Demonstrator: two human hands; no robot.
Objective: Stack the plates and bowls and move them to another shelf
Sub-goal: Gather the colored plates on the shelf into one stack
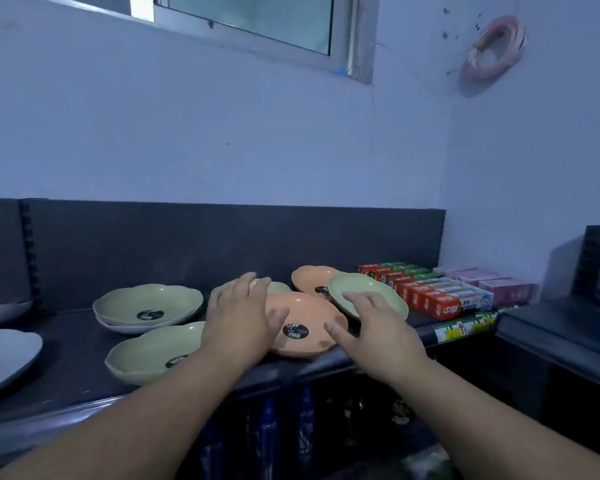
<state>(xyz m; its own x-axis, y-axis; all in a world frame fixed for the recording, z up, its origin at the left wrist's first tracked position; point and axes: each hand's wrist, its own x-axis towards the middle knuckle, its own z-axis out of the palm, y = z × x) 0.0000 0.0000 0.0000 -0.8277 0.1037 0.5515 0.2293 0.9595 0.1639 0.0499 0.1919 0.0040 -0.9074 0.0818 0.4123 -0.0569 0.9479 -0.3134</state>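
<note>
Head-worn wide-angle view, forward and slightly down, close over the dark shelf [70,341].

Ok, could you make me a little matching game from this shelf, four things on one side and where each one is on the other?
Things
1. nearer orange scalloped plastic plate
2. rear left pale green scalloped bowl
3. red and green toothpaste boxes
4. pink coil of wire

Places
A. hangs on the wall
B. between the left hand and right hand
C. nested on a white dish
D. in a row at the dark shelf's right end

Pairs: 1-B, 2-C, 3-D, 4-A
</note>
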